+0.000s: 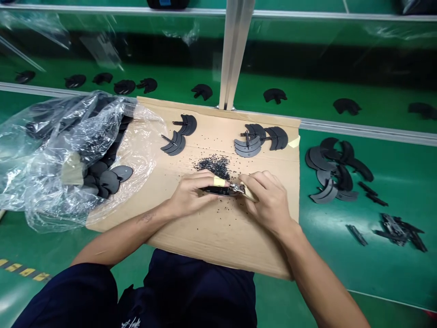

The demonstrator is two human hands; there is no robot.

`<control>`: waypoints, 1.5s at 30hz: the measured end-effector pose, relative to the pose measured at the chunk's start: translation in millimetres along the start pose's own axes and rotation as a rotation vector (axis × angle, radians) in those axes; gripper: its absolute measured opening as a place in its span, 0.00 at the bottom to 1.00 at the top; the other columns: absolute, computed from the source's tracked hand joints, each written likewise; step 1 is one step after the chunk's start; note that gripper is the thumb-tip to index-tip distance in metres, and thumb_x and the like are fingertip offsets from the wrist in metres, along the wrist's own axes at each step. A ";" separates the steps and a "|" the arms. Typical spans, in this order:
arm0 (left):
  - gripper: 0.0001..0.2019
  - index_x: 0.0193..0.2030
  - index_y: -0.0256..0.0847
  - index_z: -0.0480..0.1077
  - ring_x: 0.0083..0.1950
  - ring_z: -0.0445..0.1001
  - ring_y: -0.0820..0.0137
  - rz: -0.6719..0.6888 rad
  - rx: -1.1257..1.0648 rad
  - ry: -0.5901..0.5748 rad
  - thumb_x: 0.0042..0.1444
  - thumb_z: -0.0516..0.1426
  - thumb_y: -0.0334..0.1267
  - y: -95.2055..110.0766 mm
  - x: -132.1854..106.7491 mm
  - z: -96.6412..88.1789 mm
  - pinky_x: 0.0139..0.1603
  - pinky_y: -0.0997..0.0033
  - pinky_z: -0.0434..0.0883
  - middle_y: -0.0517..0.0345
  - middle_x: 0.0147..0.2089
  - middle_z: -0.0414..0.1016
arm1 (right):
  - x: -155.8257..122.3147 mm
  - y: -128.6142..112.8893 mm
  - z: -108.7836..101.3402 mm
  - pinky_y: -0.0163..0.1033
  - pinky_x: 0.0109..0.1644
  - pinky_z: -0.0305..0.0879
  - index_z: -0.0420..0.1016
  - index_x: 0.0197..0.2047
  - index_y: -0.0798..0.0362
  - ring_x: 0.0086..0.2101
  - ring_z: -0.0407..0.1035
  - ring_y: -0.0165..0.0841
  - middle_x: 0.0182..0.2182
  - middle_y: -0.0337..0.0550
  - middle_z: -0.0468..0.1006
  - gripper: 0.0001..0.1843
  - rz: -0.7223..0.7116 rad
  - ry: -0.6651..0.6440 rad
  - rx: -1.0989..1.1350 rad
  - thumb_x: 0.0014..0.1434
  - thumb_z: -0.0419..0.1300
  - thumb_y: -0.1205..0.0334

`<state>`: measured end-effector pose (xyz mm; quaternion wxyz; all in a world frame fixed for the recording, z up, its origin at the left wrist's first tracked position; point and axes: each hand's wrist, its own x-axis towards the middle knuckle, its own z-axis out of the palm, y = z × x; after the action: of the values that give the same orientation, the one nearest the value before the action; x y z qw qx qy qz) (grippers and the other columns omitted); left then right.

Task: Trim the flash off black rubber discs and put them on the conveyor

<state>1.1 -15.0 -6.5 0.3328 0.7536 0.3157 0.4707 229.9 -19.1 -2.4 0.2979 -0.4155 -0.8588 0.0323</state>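
My left hand (pixel 193 193), with yellow tape round one finger, is closed on a dark plastic part (pixel 218 190) held nearly edge-on above the cardboard. My right hand (pixel 268 198) grips small cutting pliers (pixel 238 187), whose metal jaws meet the right end of that part. The handles are pale and mostly covered by my fingers. Just beyond both hands lies a heap of tiny black offcuts (pixel 214 166), with more bits scattered round it. Whether the jaws are closed on the plastic I cannot make out.
A cardboard sheet (pixel 205 241) covers the green bench. Fanned black curved pieces (pixel 247 146) lie along its far side. At left sits a clear plastic bag (pixel 51 182) of black discs (pixel 109 181). More curved parts (pixel 321 157) and narrow black strips (pixel 398 230) lie right. A metal post (pixel 235 54) rises behind.
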 end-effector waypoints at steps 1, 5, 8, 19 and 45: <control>0.08 0.48 0.41 0.80 0.38 0.78 0.72 0.005 0.001 0.002 0.62 0.64 0.37 -0.1 -0.1 0.2 0.39 0.71 0.76 0.53 0.39 0.83 | 0.1 0.3 -0.5 0.43 0.36 0.60 0.74 0.49 0.51 0.34 0.64 0.38 0.33 0.44 0.76 0.15 -0.005 0.002 0.018 0.61 0.54 0.73; 0.10 0.48 0.39 0.80 0.39 0.78 0.72 0.014 0.000 0.004 0.61 0.66 0.35 -0.9 0.4 -0.5 0.41 0.71 0.75 0.53 0.40 0.83 | -0.6 2.2 -2.4 0.43 0.37 0.61 0.74 0.50 0.50 0.34 0.64 0.37 0.34 0.44 0.75 0.15 0.027 -0.003 0.079 0.62 0.54 0.73; 0.10 0.49 0.39 0.80 0.40 0.78 0.72 0.034 0.002 0.003 0.61 0.66 0.34 -1.9 0.8 -1.2 0.41 0.71 0.75 0.52 0.40 0.83 | -1.2 2.9 -2.5 0.42 0.37 0.60 0.73 0.50 0.50 0.34 0.64 0.37 0.34 0.43 0.75 0.15 0.019 -0.010 0.052 0.63 0.54 0.72; 0.11 0.51 0.40 0.79 0.39 0.79 0.72 0.071 0.025 -0.009 0.62 0.65 0.36 -0.2 0.5 -1.4 0.40 0.71 0.76 0.54 0.40 0.84 | -1.6 -2.9 -2.2 0.42 0.36 0.53 0.74 0.48 0.52 0.34 0.59 0.36 0.32 0.43 0.74 0.13 0.014 -0.052 -0.128 0.64 0.54 0.73; 0.09 0.50 0.42 0.78 0.42 0.75 0.70 0.075 0.271 -0.063 0.64 0.62 0.33 -0.4 1.6 -2.1 0.46 0.66 0.70 0.55 0.41 0.82 | 0.5 -4.2 -0.1 0.41 0.35 0.50 0.76 0.44 0.52 0.34 0.61 0.37 0.32 0.44 0.74 0.14 0.124 -0.117 -0.200 0.61 0.54 0.75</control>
<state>-0.3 -13.1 -5.3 0.2200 0.8173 0.3375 0.4119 226.8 -21.5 -0.8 0.2019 -0.4928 -0.8463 -0.0109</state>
